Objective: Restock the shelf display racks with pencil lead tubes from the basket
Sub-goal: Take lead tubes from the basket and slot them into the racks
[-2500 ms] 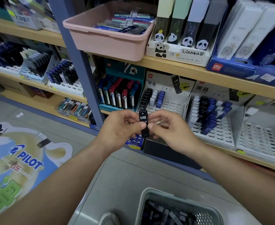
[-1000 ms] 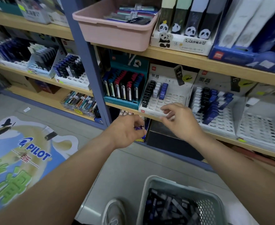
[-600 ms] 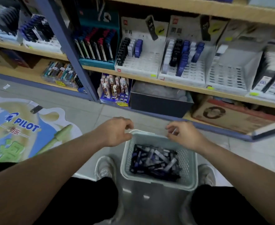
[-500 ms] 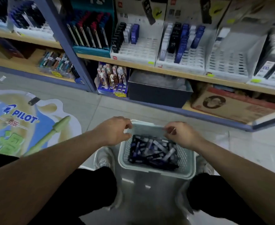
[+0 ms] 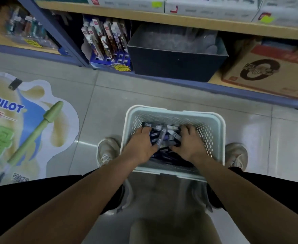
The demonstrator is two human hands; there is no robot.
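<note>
both hands are down inside the pale perforated plastic basket (image 5: 176, 112) on the grey tiled floor (image 5: 109, 95) between the person's shoes. the left hand (image 5: 141, 147) and right hand (image 5: 191, 145) rest, fingers bent, on the heap of dark pencil lead tubes (image 5: 162, 135); whether either grips a tube cannot be told.

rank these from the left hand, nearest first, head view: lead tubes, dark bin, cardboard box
1. lead tubes: in the basket, touching the left hand.
2. dark bin: bottom shelf, straight ahead.
3. cardboard box: same shelf, farther right.
</note>
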